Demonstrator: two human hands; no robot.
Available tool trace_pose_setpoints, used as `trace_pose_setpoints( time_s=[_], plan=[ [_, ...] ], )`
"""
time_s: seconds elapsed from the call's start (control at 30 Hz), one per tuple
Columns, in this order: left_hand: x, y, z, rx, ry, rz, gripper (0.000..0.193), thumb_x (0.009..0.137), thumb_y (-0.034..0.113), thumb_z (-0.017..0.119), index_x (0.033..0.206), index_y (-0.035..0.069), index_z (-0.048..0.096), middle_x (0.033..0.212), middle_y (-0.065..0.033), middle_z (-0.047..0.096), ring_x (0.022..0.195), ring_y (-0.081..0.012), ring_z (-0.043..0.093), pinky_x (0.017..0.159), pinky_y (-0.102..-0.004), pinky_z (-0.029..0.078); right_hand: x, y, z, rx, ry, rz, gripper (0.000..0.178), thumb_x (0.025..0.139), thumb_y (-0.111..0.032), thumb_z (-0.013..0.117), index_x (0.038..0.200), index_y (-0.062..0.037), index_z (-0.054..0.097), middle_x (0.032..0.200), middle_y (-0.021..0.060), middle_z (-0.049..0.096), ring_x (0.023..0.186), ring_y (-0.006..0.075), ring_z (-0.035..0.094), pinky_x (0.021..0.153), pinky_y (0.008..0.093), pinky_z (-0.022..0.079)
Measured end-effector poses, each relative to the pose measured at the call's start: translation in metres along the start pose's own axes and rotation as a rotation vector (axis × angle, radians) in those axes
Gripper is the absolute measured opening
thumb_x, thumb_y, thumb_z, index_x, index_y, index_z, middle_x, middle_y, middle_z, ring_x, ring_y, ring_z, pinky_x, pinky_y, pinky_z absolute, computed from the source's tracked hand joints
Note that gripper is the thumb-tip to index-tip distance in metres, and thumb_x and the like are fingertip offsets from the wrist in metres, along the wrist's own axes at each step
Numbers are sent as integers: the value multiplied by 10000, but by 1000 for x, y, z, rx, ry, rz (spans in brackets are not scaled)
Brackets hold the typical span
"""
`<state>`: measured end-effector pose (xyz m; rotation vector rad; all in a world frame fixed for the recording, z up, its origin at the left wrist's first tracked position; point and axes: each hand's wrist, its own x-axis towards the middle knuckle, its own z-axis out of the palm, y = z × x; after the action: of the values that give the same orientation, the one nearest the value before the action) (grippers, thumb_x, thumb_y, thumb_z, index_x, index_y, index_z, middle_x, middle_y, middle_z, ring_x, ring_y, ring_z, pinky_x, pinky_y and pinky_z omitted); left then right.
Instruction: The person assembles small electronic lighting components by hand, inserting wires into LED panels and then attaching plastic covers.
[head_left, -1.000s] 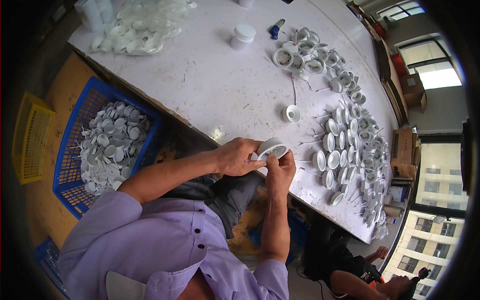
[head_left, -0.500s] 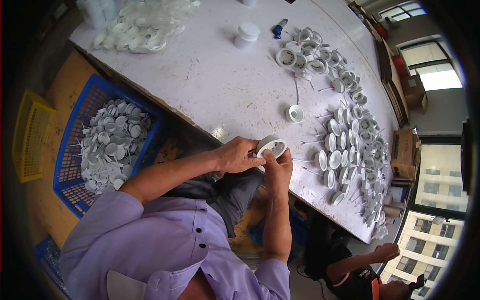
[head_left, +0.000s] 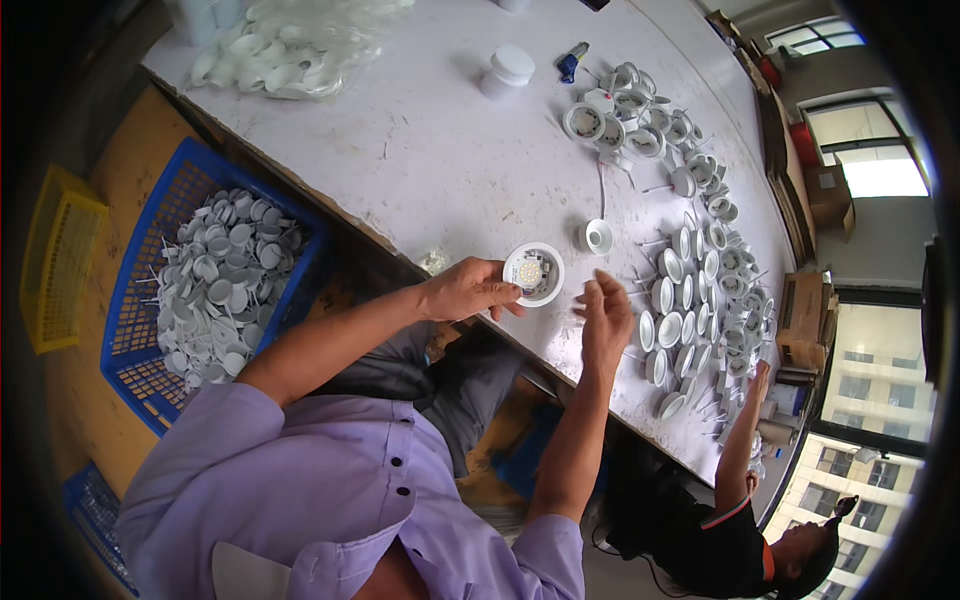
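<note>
My left hand point(head_left: 475, 288) grips the edge of a white round downlight point(head_left: 552, 285) over the table's front edge. The downlight's open face is turned up, showing a round board with pale yellow LED dots and small electronic parts. Just right of it, my right hand point(head_left: 607, 315) is raised and apart from the lamp. Its fingers are bent and smeared by motion, so I cannot see whether they hold anything. A small white cup-shaped fitting point(head_left: 596, 237) with a wire lies on the table beyond both hands.
Many similar white downlights point(head_left: 690, 290) with wires spread over the table's right side. A lidded white jar point(head_left: 509, 70), a blue cutter point(head_left: 571, 62) and a bag of white parts point(head_left: 290, 50) lie farther back. Left, a blue basket point(head_left: 140, 330) holds white discs. A co-worker's arm point(head_left: 738, 440) reaches in at right.
My right hand has let go of the downlight and moved right. My left hand keeps the lamp, its face now turned more toward me. The co-worker's arm has moved to the table.
</note>
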<state>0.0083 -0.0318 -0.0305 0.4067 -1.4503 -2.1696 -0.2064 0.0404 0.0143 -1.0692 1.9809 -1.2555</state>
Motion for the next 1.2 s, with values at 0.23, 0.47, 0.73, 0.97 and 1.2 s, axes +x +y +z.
trace_pose_setpoints(
  time_s=[0.23, 0.47, 0.73, 0.97, 1.2],
  plan=[
    [-7, 2, -5, -124, 1, -97, 292, 978, 206, 492, 1121, -48, 509, 985, -110, 614, 794, -123, 620, 632, -231, 466, 83, 36, -4, -778, 174, -573, 607, 693, -290, 803, 1150, 46, 587, 1080, 211, 583, 1029, 353, 528, 838, 430, 458],
    [-13, -4, -16, 2, 38, -58, 336, 959, 299, 520, 1082, -11, 564, 894, -122, 676, 609, -59, 516, 575, -217, 451, 91, 44, 1, -583, 79, -399, 705, 690, -297, 806, 1225, 69, 530, 1167, 249, 554, 1064, 352, 545, 893, 411, 444],
    [-12, -5, -12, -96, 26, -92, 314, 964, 246, 517, 1123, -23, 538, 963, -95, 627, 772, -92, 603, 557, -209, 428, 92, 40, 1, -343, 45, -187, 723, 666, -237, 788, 1298, -21, 510, 1217, 212, 513, 1129, 311, 528, 871, 386, 466],
    [-11, -4, -5, -291, 56, -130, 284, 989, 136, 432, 1205, -48, 442, 1061, -102, 549, 969, -173, 633, 558, -185, 396, 93, 44, -3, -327, 13, -211, 711, 670, -228, 796, 1298, -39, 521, 1235, 205, 527, 1138, 307, 529, 877, 404, 459],
    [-8, 0, -1, -258, 94, -190, 290, 990, 143, 428, 1210, -45, 439, 1070, -95, 536, 984, -204, 636, 530, -190, 375, 89, 45, -12, -346, 23, -219, 735, 652, -263, 822, 1287, -38, 530, 1228, 191, 551, 1135, 293, 540, 900, 404, 455]
  ],
)
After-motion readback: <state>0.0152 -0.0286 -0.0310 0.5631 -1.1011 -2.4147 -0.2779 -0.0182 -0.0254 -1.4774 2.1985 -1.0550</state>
